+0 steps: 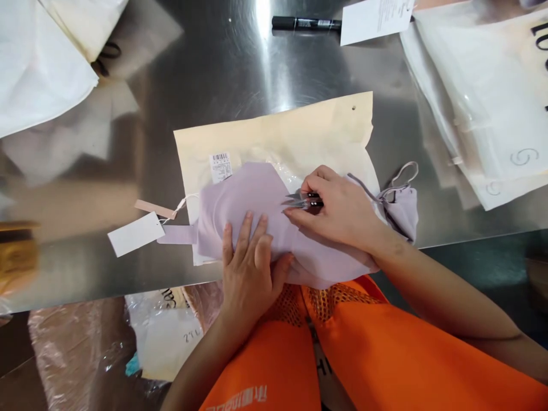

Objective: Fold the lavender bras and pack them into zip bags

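Observation:
A lavender bra [252, 191] lies spread over a cream plastic bag [274, 128] at the table's front edge. My left hand [250, 274] rests on its lower part, fingers stretched out over the cloth. Closed round a pair of thread snips [299, 201], my right hand [338, 202] sits on the bra's middle, the blades pointing left. From the bra's left end hang a white tag [137, 234] and a narrow pink strip [154, 209] on a cord. A strap and a small lavender pouch-like piece [401, 211] stick out beyond my right wrist.
Behind the bag, a black marker [306, 24] lies beside a white card [377, 20] on the metal table [205, 74]. White plastic bags [492, 114] are piled at right, more white bags [38, 63] at upper left. Below the table edge are wrapped packages [162, 337].

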Available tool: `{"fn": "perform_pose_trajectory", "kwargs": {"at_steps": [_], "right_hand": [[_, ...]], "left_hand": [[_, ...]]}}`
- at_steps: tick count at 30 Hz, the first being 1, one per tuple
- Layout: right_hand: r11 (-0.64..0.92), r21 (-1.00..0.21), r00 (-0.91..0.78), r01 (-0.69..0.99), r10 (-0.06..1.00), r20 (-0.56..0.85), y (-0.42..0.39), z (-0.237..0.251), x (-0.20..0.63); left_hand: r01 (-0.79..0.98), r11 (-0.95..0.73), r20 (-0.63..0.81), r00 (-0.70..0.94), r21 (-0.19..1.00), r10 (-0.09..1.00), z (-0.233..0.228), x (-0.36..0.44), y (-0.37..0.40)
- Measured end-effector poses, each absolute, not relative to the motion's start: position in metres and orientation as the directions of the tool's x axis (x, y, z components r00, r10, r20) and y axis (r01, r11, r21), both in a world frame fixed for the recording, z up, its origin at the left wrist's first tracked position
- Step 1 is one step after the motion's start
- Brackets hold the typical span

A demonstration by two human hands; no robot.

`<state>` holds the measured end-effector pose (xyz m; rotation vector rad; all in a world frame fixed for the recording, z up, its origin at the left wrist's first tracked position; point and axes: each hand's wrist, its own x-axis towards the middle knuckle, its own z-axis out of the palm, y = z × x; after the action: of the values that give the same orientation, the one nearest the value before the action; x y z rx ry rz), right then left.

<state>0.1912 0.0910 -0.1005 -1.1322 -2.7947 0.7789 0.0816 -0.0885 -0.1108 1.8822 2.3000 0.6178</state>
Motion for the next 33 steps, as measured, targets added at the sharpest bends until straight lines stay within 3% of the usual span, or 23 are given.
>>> {"fn": "perform_pose_trajectory", "kwargs": {"at_steps": [8, 22, 28, 30, 33], "right_hand": [[0.626, -0.339, -0.699, 0.703, 0.694, -0.169, 0.085, -0.109, 0.175], [0.591, -0.307, -0.65, 0.745, 0.747, -0.138, 0.092, -0.114, 0.171], [0.591, -0.328, -0.66, 0.737, 0.734, -0.158, 0.092, -0.116, 0.169], [0.585, -0.356, -0.664, 0.729, 0.731, -0.157, 0.094, -0.117, 0.169], [0.546, -0.546, -0.717, 0.635, 0.68, -0.153, 0.102, -0.115, 0.177]], "left_hand": [[0.931, 0.125, 0.168, -0.192, 0.344, 0.967, -0.114, 0.089, -0.088], [0.94, 0.105, 0.232, -0.186, 0.324, 0.955, -0.117, 0.092, -0.095], [0.946, 0.092, 0.253, -0.175, 0.311, 0.951, -0.12, 0.092, -0.096], [0.928, 0.089, 0.255, -0.191, 0.363, 0.948, -0.116, 0.089, -0.098], [0.85, 0.114, 0.249, -0.275, 0.514, 0.929, -0.104, 0.081, -0.103]]}}
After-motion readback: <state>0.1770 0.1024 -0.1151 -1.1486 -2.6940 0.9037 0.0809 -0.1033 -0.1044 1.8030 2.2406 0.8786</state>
